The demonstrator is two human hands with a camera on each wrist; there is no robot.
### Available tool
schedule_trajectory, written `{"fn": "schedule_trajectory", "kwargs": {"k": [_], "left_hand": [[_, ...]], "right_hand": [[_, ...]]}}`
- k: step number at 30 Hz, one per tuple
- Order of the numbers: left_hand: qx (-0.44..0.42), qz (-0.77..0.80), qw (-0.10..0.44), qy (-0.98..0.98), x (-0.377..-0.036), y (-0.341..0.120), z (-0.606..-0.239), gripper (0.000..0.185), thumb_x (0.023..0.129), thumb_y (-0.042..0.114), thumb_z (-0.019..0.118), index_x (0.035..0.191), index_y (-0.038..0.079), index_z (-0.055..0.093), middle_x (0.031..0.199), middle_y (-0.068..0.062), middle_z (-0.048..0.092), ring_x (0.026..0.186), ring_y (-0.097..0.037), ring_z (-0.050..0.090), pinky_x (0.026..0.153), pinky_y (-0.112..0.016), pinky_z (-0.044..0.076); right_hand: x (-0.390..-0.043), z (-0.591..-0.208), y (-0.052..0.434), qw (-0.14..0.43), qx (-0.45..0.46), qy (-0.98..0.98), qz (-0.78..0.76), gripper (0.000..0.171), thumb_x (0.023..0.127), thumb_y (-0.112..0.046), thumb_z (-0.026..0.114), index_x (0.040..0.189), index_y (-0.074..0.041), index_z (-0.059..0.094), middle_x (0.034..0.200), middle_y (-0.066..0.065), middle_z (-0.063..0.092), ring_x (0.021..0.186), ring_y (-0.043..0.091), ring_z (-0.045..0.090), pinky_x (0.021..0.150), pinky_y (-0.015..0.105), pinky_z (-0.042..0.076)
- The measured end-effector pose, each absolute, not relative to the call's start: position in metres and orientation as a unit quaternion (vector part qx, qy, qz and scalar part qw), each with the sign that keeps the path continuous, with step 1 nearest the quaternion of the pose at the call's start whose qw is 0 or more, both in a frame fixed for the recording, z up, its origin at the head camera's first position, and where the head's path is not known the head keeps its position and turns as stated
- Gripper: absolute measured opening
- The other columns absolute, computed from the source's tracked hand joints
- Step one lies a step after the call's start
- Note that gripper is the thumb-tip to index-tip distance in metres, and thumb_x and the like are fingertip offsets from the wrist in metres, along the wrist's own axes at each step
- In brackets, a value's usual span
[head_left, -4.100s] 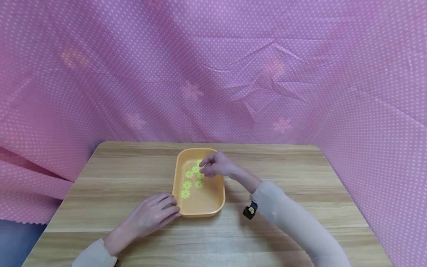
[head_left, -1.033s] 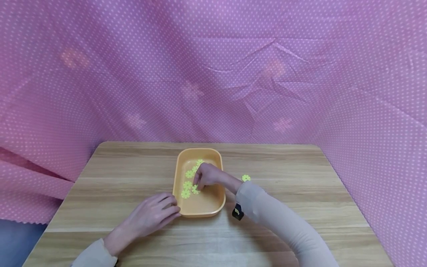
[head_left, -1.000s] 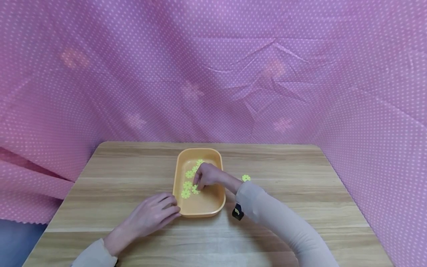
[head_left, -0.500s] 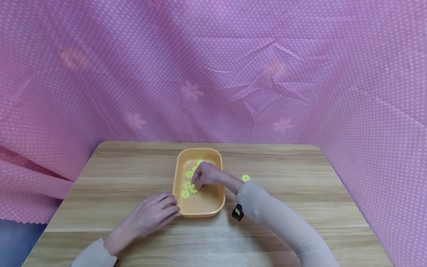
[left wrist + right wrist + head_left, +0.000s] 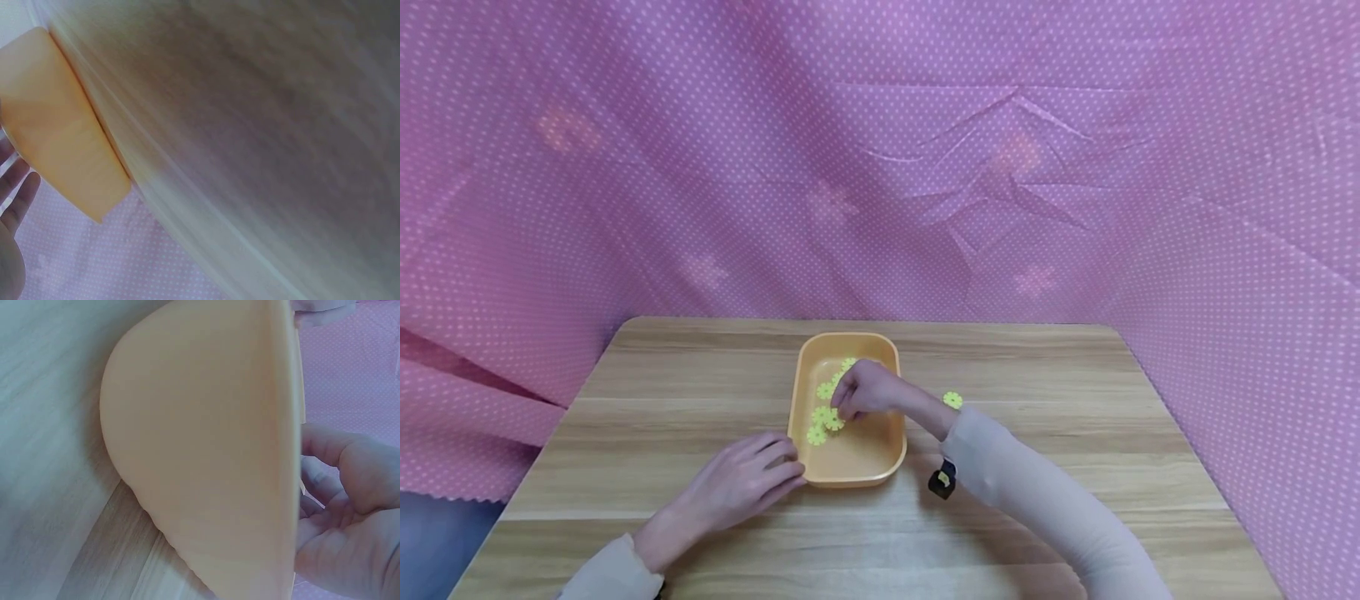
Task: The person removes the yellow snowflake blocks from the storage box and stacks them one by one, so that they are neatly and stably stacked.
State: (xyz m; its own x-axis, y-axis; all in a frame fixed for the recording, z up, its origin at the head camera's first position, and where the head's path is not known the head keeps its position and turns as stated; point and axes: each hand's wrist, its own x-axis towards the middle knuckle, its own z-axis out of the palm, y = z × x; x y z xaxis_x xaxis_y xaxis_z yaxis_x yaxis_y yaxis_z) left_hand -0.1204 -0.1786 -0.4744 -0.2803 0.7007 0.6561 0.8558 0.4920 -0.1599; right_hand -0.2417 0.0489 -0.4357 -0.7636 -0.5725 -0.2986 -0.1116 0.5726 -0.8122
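Note:
An orange tray point(image 5: 850, 481) stands on the table with several yellow flower-shaped pieces inside, among them a flower piece point(image 5: 816, 436) near its left wall. My right hand point(image 5: 868, 389) is down in the tray and pinches one yellow flower piece point(image 5: 832, 422) at its fingertips, overlapping its neighbours. The right wrist view has this hand point(image 5: 356, 506) partly behind the tray wall point(image 5: 200, 437), so its fingertips are hidden. My left hand point(image 5: 748, 483) rests with relaxed fingers at the tray's near left corner; in the left wrist view its fingers point(image 5: 22, 197) reach the rim.
A single yellow flower piece point(image 5: 952, 400) lies on the wooden table point(image 5: 1037, 375) right of the tray, beside the right forearm. Pink dotted cloth point(image 5: 880, 167) hangs behind the table and along both sides. A black wrist device point(image 5: 942, 480) hangs below the right sleeve.
Since the first frame, one flower piece has appeared on the table right of the tray. The right hand shifted nearer within the tray, then slid a flower piece slightly left and raised it a little.

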Motion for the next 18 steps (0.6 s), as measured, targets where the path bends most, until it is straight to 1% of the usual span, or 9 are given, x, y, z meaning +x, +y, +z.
{"fn": "schedule_trajectory", "kwargs": {"k": [4,7,11,15,18], "left_hand": [[-0.492,-0.110,0.345,-0.792,-0.120,-0.179,-0.474,0.014,0.090,0.029,0.066,0.091,0.016,0.072,0.093,0.003,0.066,0.092,-0.017,0.064,0.075,-0.031,0.058],[-0.493,-0.109,0.344,-0.792,-0.120,-0.179,-0.475,0.014,0.090,0.029,0.065,0.091,0.017,0.072,0.093,0.003,0.066,0.092,-0.017,0.064,0.076,-0.031,0.058],[-0.494,-0.109,0.344,-0.791,-0.121,-0.179,-0.475,0.014,0.090,0.029,0.065,0.091,0.016,0.072,0.093,0.002,0.066,0.091,-0.018,0.064,0.077,-0.031,0.058],[-0.495,-0.110,0.344,-0.791,-0.121,-0.179,-0.476,0.015,0.090,0.029,0.065,0.090,0.016,0.072,0.093,0.002,0.067,0.091,-0.017,0.064,0.076,-0.030,0.058],[-0.493,-0.111,0.341,-0.792,-0.121,-0.179,-0.476,0.015,0.090,0.029,0.065,0.090,0.016,0.072,0.093,0.002,0.067,0.091,-0.017,0.064,0.076,-0.030,0.058]], "right_hand": [[-0.239,-0.432,0.053,0.281,-0.209,0.828,-0.438,0.020,0.076,0.004,0.073,0.096,0.007,0.071,0.081,0.015,0.074,0.067,0.020,0.071,0.072,0.041,0.063],[-0.238,-0.431,0.057,0.279,-0.212,0.820,-0.453,0.021,0.078,0.004,0.072,0.098,0.009,0.069,0.081,0.016,0.073,0.068,0.019,0.071,0.071,0.038,0.063],[-0.237,-0.432,0.062,0.272,-0.214,0.814,-0.466,0.020,0.078,0.003,0.071,0.097,0.007,0.070,0.080,0.014,0.073,0.067,0.016,0.069,0.069,0.035,0.063],[-0.235,-0.430,0.066,0.267,-0.212,0.813,-0.473,0.017,0.078,0.003,0.070,0.095,0.005,0.071,0.081,0.014,0.073,0.066,0.015,0.069,0.069,0.035,0.063],[-0.233,-0.429,0.070,0.264,-0.206,0.809,-0.483,0.016,0.079,0.004,0.070,0.094,0.004,0.071,0.082,0.016,0.073,0.066,0.017,0.069,0.070,0.038,0.063]]}}
